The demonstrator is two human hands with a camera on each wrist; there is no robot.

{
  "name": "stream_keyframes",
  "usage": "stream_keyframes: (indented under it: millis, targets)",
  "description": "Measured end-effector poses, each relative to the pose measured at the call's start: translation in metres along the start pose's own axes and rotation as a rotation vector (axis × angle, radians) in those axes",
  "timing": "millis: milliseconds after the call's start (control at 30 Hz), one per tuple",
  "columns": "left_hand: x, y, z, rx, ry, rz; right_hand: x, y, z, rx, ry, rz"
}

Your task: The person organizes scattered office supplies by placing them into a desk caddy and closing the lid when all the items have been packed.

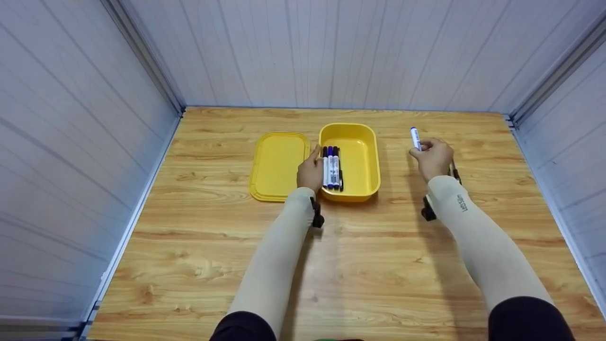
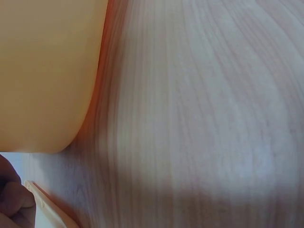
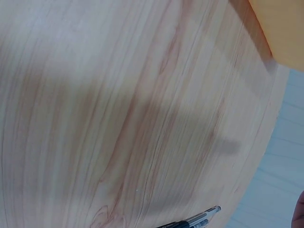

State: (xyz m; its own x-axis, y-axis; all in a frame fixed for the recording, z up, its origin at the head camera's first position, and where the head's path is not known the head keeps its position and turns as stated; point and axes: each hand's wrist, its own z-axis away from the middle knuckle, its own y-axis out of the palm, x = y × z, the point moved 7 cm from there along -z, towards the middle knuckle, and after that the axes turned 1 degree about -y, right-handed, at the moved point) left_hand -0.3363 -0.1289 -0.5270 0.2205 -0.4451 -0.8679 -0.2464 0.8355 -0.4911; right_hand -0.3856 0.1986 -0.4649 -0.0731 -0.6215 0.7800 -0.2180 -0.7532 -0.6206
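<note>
My left hand [image 1: 310, 173] grips the left side of a yellow plastic box [image 1: 364, 195] at its rim. Along that same side, inside the box, three white whiteboard markers [image 1: 330, 173] with dark and purple caps lie side by side, and a black pen [image 1: 341, 181] lies against them. To the right of the box, my right hand [image 1: 435, 158] pinches a white marker [image 1: 415, 138] between thumb and fingers, its blue end pointing up and away. Beneath and beside this hand, a pen [image 1: 456, 176] lies on the table, partly hidden by it; the right wrist view shows its clear barrel [image 3: 202, 218].
A yellow lid [image 1: 279, 166] lies flat to the left of the box, close to my left hand. The wooden table [image 1: 369, 265] meets pale panel walls [image 1: 303, 52] at the back and both sides.
</note>
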Motion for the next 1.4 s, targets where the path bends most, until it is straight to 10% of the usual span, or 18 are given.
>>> stream_keyframes:
  millis: [1400]
  targets:
    - [-0.005, -0.001, 0.003, 0.042, 0.016, -0.055, 0.029, 0.021, 0.006, -0.058, -0.065, -0.051]
